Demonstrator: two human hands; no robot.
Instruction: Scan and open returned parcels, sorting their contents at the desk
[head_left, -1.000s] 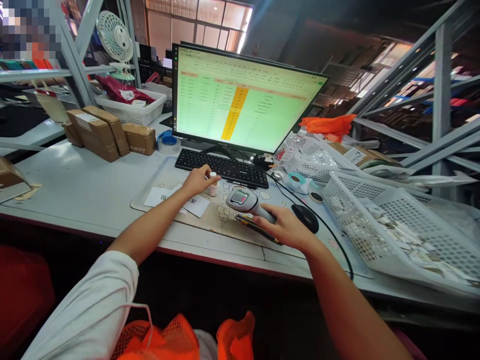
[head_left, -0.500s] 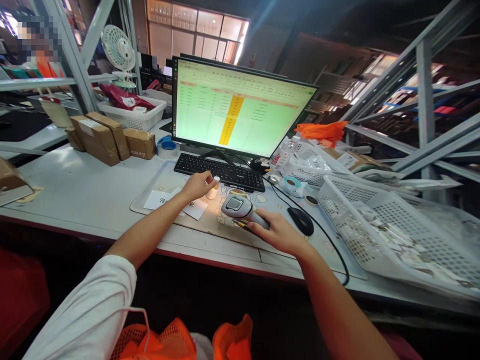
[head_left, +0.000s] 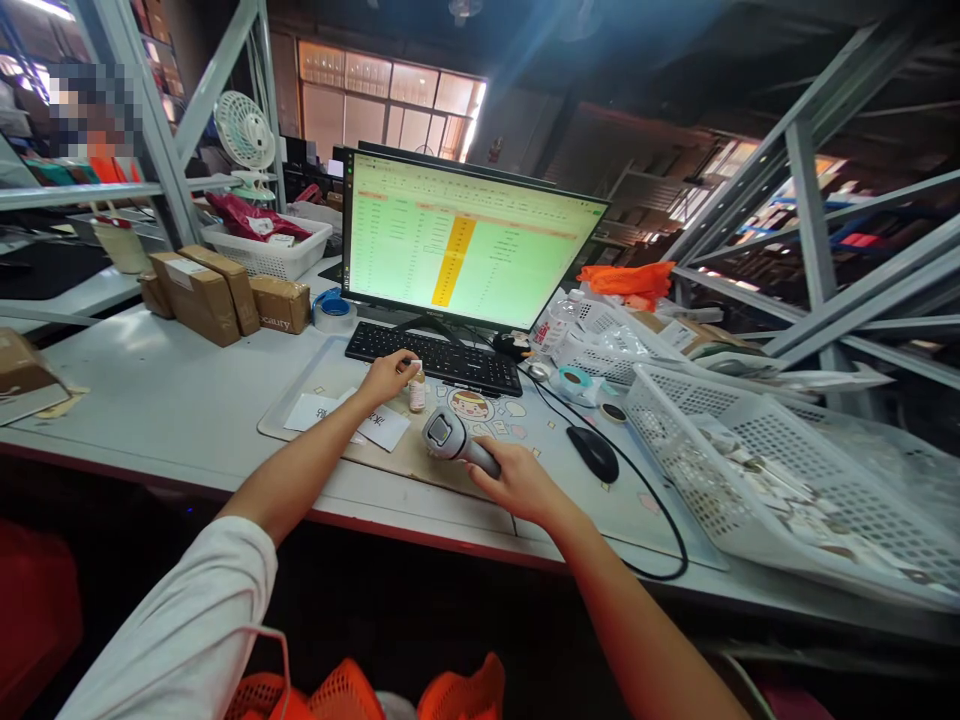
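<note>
Near the keyboard, my left hand [head_left: 388, 378] pinches a small bottle [head_left: 417, 394] with a white cap and pinkish label, held upright over the desk mat [head_left: 300, 402]. My right hand [head_left: 516, 480] is wrapped round the handle of a grey-and-white barcode scanner [head_left: 447, 434]. The scanner's head points left, towards the bottle, with a gap between them. White paper cards [head_left: 384, 428] with black writing lie under and beside my left wrist.
Behind the keyboard [head_left: 450, 360] stands a monitor [head_left: 405, 240] showing a spreadsheet. A black mouse [head_left: 592, 454] and its cable lie right of the scanner. A white basket [head_left: 675, 440] of small items fills the right side. Cardboard boxes [head_left: 196, 298] stand at the left.
The scanner has turned and shifted slightly left in my right hand, and its bright light on the bottle is gone. Pens seen beneath it no longer show. The camera view has tilted slightly.
</note>
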